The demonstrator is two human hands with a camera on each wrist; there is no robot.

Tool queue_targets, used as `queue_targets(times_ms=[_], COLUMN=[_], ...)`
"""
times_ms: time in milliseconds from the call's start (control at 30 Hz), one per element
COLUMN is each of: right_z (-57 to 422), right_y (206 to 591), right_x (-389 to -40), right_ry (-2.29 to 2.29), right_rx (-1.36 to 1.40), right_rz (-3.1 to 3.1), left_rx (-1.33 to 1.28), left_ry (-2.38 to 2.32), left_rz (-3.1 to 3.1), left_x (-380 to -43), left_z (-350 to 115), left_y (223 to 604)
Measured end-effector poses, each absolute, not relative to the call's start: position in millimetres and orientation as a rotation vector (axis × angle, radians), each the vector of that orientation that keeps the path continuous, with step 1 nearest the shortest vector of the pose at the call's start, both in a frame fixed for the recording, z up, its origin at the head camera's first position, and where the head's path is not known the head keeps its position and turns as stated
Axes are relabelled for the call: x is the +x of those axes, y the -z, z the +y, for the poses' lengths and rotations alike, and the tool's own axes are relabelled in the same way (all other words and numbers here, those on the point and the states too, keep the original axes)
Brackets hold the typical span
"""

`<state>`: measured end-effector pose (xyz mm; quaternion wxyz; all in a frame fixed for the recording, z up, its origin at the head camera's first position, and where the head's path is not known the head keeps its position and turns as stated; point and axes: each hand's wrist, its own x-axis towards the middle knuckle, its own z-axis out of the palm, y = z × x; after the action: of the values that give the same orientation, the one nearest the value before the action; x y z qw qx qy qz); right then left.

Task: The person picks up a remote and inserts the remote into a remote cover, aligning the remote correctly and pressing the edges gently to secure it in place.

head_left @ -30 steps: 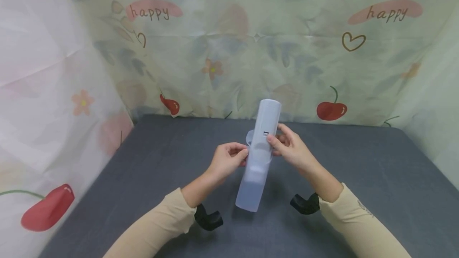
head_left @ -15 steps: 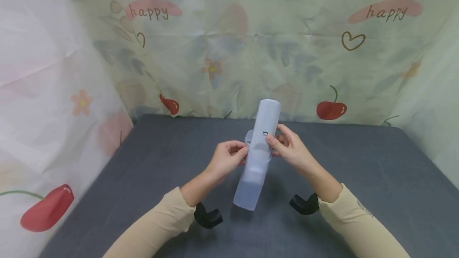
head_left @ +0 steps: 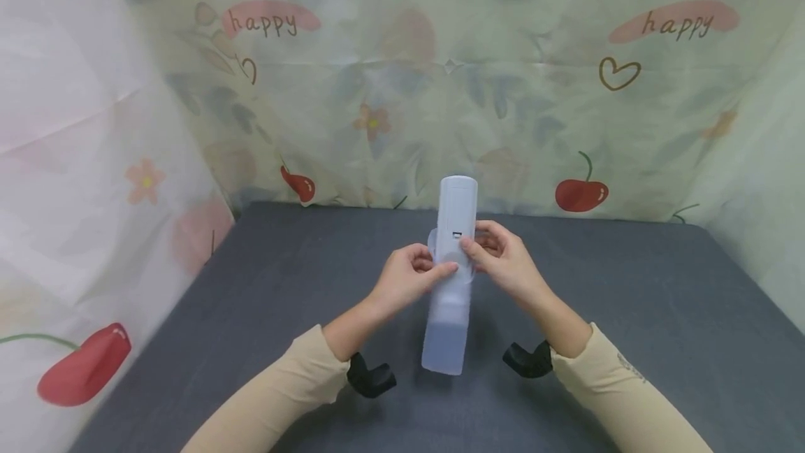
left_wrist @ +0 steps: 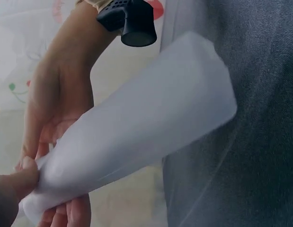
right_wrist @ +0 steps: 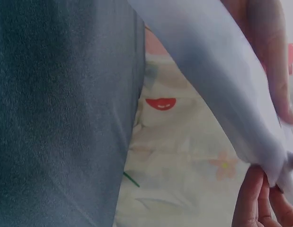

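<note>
Both hands hold a long white device [head_left: 458, 205] over the table's middle in the head view. It has a smooth cylindrical white upper part, a small dark port on its front, and a translucent, tank-like lower part [head_left: 445, 348]. My left hand [head_left: 405, 275] grips it from the left, its thumb across the front. My right hand [head_left: 508, 261] holds the other side, thumb beside the port. A translucent rounded piece [head_left: 432, 242] sticks out at the left, partly behind my left fingers. In the left wrist view the tapering translucent part [left_wrist: 151, 104] fills the middle.
A dark grey table [head_left: 302, 257] lies under the hands. Patterned cloth [head_left: 402, 89] hangs behind it and along the sides. Black curved wrist mounts [head_left: 372, 377] stick out below both cuffs.
The device has swung to stand nearly upright, its top shifting left and its lower end slightly right. My left thumb has moved from the side onto its front.
</note>
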<state>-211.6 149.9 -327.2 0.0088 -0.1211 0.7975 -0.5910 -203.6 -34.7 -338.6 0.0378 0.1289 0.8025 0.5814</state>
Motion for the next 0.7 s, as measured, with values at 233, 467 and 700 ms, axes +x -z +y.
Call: queue_targets(times_ms=[233,467,700], right_z=[152,156,153], right_y=[324,326,327], right_x=[-208,-201,-198], right_ry=[1.937,1.732,1.732], right_rx=[-0.34,-0.353,-0.348], right_rz=[2.469,2.513,2.554], left_rx=[0.444,0.381,0.401], left_ry=[-1.912,-2.047,-2.045], left_rz=[2.474,2.405,2.401], left_x=[-203,-206,-206], left_z=[-36,-38,-37], left_y=[336,335,338])
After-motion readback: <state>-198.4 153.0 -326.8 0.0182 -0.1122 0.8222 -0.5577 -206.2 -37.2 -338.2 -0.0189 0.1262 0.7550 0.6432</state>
